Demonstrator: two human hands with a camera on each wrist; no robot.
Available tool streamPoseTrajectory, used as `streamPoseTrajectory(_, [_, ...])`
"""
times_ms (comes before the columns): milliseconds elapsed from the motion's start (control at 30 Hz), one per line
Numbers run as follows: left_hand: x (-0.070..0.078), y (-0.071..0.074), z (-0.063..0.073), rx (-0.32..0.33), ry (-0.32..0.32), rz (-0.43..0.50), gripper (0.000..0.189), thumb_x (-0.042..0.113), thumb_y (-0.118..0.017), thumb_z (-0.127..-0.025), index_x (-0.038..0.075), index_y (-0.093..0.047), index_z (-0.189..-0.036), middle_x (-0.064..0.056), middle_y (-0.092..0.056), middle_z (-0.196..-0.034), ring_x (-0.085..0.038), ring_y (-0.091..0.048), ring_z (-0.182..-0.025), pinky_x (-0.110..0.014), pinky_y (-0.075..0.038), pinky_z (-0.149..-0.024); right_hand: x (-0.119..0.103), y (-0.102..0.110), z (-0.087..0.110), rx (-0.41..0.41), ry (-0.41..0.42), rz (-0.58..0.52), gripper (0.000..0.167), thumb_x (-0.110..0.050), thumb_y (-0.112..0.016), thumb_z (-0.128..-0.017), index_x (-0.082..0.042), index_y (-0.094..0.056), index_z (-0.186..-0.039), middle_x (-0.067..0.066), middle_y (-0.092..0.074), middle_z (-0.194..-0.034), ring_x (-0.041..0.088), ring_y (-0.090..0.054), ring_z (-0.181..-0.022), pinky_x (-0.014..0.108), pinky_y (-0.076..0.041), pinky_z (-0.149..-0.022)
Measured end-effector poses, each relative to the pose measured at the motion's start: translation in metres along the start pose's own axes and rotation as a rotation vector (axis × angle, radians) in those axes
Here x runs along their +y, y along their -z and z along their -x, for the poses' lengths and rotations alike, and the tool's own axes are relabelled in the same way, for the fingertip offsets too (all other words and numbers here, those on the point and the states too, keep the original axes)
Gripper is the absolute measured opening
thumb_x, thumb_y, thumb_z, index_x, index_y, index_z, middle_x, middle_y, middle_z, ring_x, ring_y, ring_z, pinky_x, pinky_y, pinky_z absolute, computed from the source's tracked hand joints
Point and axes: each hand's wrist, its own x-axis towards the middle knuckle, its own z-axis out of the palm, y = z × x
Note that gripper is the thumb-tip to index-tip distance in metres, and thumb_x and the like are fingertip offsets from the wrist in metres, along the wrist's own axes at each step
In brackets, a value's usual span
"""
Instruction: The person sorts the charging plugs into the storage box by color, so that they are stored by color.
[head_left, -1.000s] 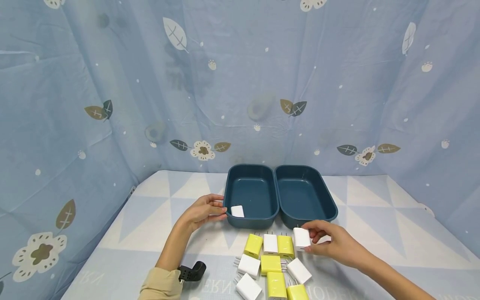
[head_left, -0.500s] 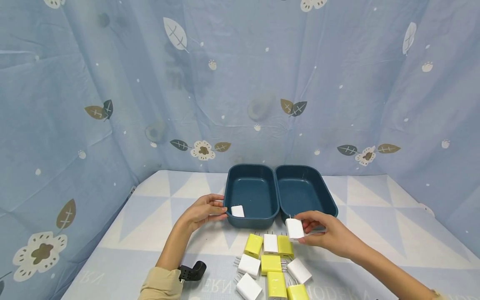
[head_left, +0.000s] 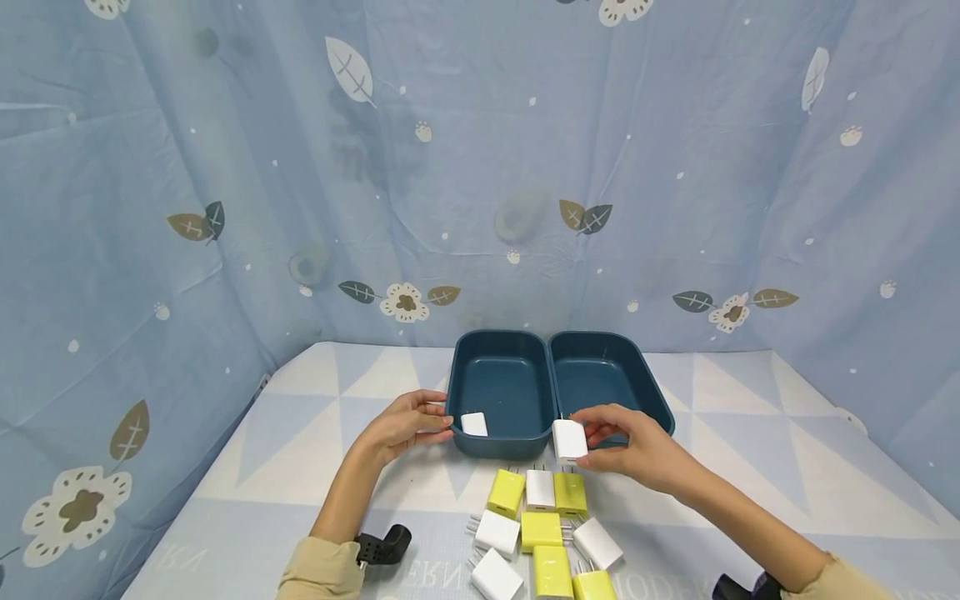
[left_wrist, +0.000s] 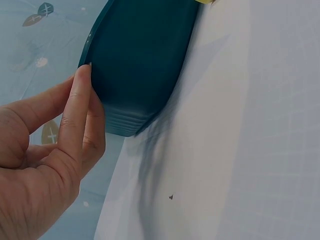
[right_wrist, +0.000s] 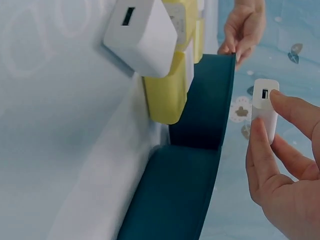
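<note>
My left hand [head_left: 405,427] pinches the near-left rim of the left dark blue bin [head_left: 501,447], thumb and fingers at its edge in the left wrist view. My right hand [head_left: 641,450] holds a white USB charger plug [head_left: 570,442] between thumb and fingertips. In the head view that charger is in front of where the two bins meet; the right wrist view shows its port and its raised position above the bins. Another white charger [head_left: 474,424] lies in the near-left corner of the left bin. The right bin [head_left: 600,379] stands alongside, its near edge partly hidden by my right hand.
In front of the bins, several yellow chargers [head_left: 552,572] and white chargers [head_left: 498,533] lie grouped on the patterned cloth [head_left: 300,467]. A blue printed curtain [head_left: 480,167] hangs behind the table. A black wrist mount [head_left: 384,546] sits on my left forearm.
My right hand has lifted the white charger from the right side of the group and carried it left and farther away, toward the bins. The left hand stays on the bin's rim.
</note>
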Motion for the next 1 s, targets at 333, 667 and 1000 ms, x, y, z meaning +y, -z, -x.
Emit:
streamPoseTrajectory(333, [-0.001, 0.001, -0.001, -0.003, -0.003, 0.005, 0.054, -0.015, -0.058, -0.091, -0.014, -0.034, -0.139, -0.014, -0.05, -0.102, -0.019, -0.062, -0.085, -0.033, -0.06, -0.083, -0.004, -0.007, -0.023, 0.03, -0.007, 0.069, 0.052, -0.021, -0.085, -0.08, -0.01, -0.065, -0.127, 0.0, -0.062, -0.102, 0.022, -0.059, -0.093, 0.033, -0.054, -0.077])
streamPoseTrajectory(667, [-0.002, 0.0, 0.0, -0.005, -0.012, 0.002, 0.053, -0.014, -0.059, -0.091, -0.014, -0.035, -0.139, -0.014, -0.05, -0.101, -0.02, -0.062, -0.085, -0.033, -0.06, -0.083, -0.006, -0.02, -0.044, 0.028, 0.001, 0.047, 0.052, -0.019, -0.084, -0.08, -0.01, -0.065, -0.128, 0.0, -0.061, -0.099, 0.02, -0.058, -0.09, 0.035, -0.052, -0.078])
streamPoseTrajectory(1000, [-0.001, 0.001, 0.001, -0.007, -0.009, 0.001, 0.054, -0.013, -0.059, -0.091, -0.014, -0.034, -0.14, -0.015, -0.049, -0.103, -0.02, -0.061, -0.086, -0.035, -0.059, -0.086, -0.001, -0.032, -0.067, 0.025, -0.009, 0.045, 0.051, -0.018, -0.084, -0.081, -0.01, -0.065, -0.128, 0.002, -0.062, -0.102, 0.017, -0.061, -0.089, 0.036, -0.052, -0.079])
